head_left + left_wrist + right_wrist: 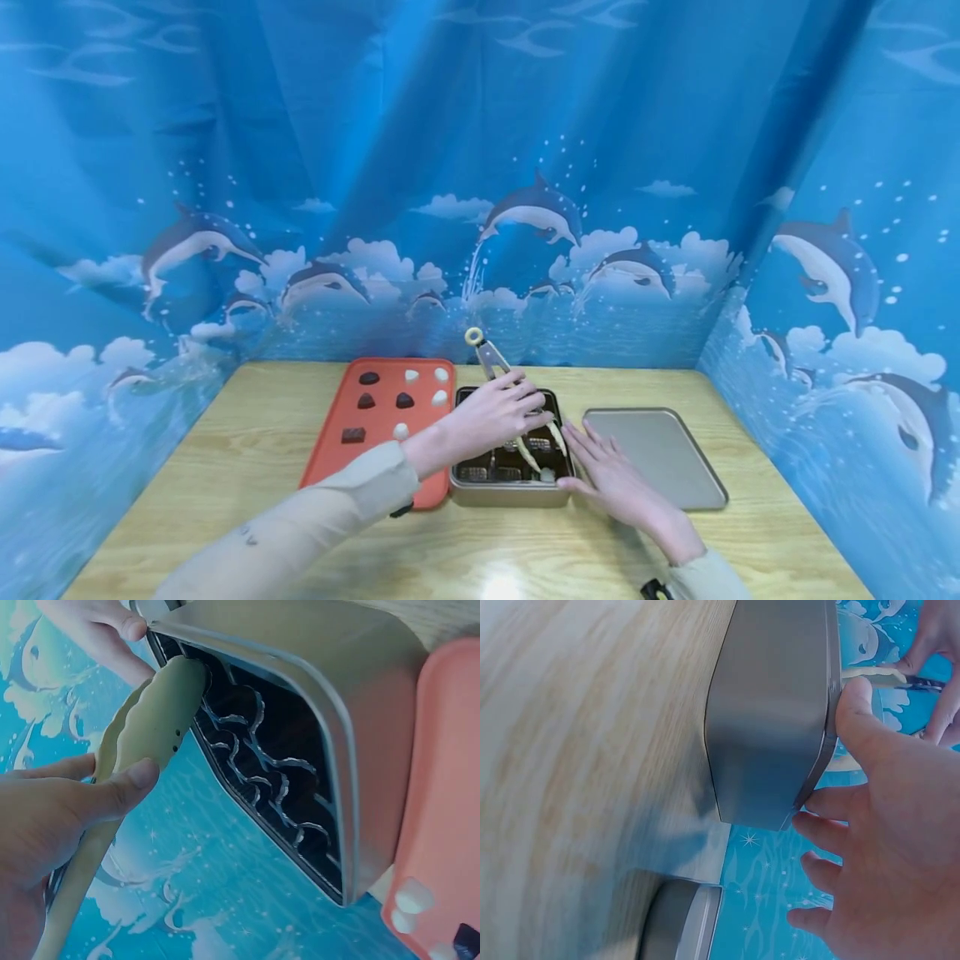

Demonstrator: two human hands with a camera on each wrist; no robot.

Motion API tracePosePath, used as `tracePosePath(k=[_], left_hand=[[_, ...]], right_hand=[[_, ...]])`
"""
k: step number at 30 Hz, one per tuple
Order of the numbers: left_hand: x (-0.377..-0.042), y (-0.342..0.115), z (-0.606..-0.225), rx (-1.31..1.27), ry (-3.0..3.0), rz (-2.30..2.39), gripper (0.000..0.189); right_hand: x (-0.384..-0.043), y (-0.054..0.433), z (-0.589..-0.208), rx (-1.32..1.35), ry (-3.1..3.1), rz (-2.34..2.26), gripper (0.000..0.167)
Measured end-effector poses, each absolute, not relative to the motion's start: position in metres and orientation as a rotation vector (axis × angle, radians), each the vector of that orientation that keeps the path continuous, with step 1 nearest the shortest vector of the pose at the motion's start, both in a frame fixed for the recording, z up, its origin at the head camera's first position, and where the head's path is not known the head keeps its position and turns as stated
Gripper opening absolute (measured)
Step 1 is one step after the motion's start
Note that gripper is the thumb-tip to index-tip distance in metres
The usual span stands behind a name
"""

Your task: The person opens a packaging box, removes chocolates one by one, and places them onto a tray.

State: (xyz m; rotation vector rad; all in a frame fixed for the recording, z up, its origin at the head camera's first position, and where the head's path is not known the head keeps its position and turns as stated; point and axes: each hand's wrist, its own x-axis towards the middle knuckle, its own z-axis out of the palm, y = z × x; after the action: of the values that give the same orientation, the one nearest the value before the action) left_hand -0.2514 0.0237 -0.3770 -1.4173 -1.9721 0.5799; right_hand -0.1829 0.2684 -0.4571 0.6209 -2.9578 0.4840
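My left hand [498, 417] grips a pair of tongs [491, 358] with cream scalloped tips and a ring at the handle end. The tong tips [161, 712] reach into the right end of a rectangular metal tin [510, 495]. Inside the tin a dark divider insert [262, 742] forms small wavy-edged compartments. One white piece [547, 475] lies in the front right compartment. My right hand [618, 483] rests against the tin's right side. In the right wrist view its thumb [859, 705] touches the rim, with the fingers loosely extended. Whether the tongs hold anything is hidden.
Left of the tin, close beside it, lies a red tray [330, 454] with several dark and white chocolate-like pieces. A flat metal lid [667, 458] lies to the right on the wooden table [247, 450]. A blue dolphin-print curtain [420, 167] surrounds the table's back and sides.
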Motion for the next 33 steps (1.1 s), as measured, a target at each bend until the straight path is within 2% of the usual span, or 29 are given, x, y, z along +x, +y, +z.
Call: tracePosePath(k=[11, 25, 33], left_hand=[[-0.251, 0.046, -0.367, -1.524, -1.854, 0.768, 0.045], [-0.246, 0.066, -0.386, -1.578, -1.769, 0.869, 0.038], [-0.248, 0.060, -0.389, -1.528, -1.841, 0.838, 0.035]], right_hand=[[-0.184, 0.270, -0.458, 0.624, -2.955, 0.488, 0.077], [-0.183, 0.268, -0.457, 0.597, -2.969, 0.480, 0.073], [-0.183, 0.267, -0.456, 0.612, -2.974, 0.497, 0.076]])
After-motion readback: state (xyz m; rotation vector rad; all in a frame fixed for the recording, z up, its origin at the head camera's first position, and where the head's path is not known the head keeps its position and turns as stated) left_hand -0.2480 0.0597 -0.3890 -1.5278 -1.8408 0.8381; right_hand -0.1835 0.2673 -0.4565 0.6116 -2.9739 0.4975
